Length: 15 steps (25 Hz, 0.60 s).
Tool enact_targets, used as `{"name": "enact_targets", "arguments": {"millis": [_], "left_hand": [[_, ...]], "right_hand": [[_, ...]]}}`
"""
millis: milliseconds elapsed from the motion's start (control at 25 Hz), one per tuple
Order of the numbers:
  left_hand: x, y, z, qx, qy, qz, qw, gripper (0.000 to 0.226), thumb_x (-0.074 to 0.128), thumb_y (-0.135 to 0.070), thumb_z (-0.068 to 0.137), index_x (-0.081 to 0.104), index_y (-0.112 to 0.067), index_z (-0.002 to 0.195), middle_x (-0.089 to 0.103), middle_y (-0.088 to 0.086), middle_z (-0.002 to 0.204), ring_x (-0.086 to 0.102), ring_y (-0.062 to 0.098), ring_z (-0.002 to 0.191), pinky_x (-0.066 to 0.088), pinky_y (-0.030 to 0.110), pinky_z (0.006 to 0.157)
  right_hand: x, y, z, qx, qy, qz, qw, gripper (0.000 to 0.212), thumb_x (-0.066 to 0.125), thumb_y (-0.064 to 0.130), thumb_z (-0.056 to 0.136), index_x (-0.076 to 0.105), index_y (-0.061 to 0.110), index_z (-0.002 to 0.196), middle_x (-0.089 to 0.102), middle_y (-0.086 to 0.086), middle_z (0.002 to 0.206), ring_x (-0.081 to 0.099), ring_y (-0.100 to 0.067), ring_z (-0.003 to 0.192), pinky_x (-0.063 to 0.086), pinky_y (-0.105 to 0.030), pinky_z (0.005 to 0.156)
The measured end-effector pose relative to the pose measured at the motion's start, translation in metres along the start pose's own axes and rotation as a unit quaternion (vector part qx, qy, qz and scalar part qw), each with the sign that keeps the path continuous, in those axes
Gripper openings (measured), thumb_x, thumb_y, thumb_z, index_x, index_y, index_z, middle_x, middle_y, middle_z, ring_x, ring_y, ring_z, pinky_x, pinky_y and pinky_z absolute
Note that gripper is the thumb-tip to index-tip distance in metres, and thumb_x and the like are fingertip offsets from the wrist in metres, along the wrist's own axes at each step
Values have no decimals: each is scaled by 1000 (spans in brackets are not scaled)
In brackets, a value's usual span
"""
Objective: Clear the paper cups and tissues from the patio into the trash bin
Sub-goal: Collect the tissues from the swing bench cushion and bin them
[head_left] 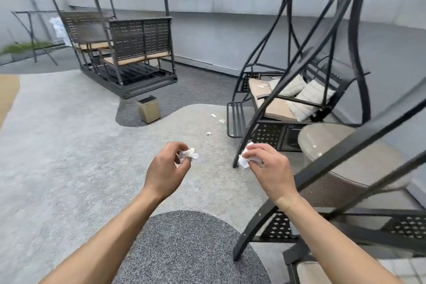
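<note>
Furniture crowds the right of the frame: a swing seat [288, 99] whose frame could be clipped on the way to the trash bin [149, 109], seen well apart above centre. A crumpled tissue [189, 153] is pinched in the left hand [164, 168], another tissue [244, 160] in the right hand [268, 168]; either could be dropped in any breeze. Small scraps [214, 123] on the floor right of the bin could be overlooked.

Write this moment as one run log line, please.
left hand: holds crumpled tissue | right hand: holds second tissue | trash bin: ahead | floor scraps: remain
</note>
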<state>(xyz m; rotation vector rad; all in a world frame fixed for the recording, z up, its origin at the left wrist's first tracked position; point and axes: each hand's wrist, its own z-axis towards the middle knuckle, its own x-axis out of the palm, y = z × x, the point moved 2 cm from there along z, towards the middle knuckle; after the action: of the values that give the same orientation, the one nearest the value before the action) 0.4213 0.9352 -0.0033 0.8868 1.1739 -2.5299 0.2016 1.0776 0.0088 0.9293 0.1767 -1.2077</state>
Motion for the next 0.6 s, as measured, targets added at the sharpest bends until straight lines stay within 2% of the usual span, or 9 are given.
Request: {"name": "enact_targets", "arguments": {"millis": [160,320,440,520,600], "left_hand": [[-76,76,6,-40,-39,27,998,17,69,-17,83,59,-22,96,62,-8,88,57,7,74,43,31,67],[-139,151,10,-64,-57,49,995,17,69,-18,82,59,-23,95,61,-12,83,58,8,75,45,32,65],[-171,194,14,-82,-77,51,992,19,72,-19,80,60,-24,94,60,-15,80,57,5,75,46,31,65],[-186,217,18,-94,-83,47,991,21,73,-19,78,60,-26,93,59,-16,78,57,4,75,46,30,67],[-197,241,23,-110,-91,46,989,22,74,-21,77,60,-27,93,59,-14,77,58,4,76,47,30,67]], "right_hand": [[90,64,36,-41,40,30,998,18,75,1,74,76,18,82,69,7,101,66,-9,87,55,-32,80],[179,117,68,-51,61,59,995,19,74,0,73,75,17,81,68,4,109,67,-15,90,55,-36,79],[233,148,83,-48,75,65,994,19,74,0,73,74,17,80,67,3,117,68,-19,89,54,-36,74],[263,164,89,-52,92,66,992,18,74,0,73,74,17,80,66,2,121,67,-19,93,54,-35,77],[289,175,99,-64,110,79,989,19,74,-3,72,75,14,80,69,0,114,68,-19,93,55,-38,80]]}}
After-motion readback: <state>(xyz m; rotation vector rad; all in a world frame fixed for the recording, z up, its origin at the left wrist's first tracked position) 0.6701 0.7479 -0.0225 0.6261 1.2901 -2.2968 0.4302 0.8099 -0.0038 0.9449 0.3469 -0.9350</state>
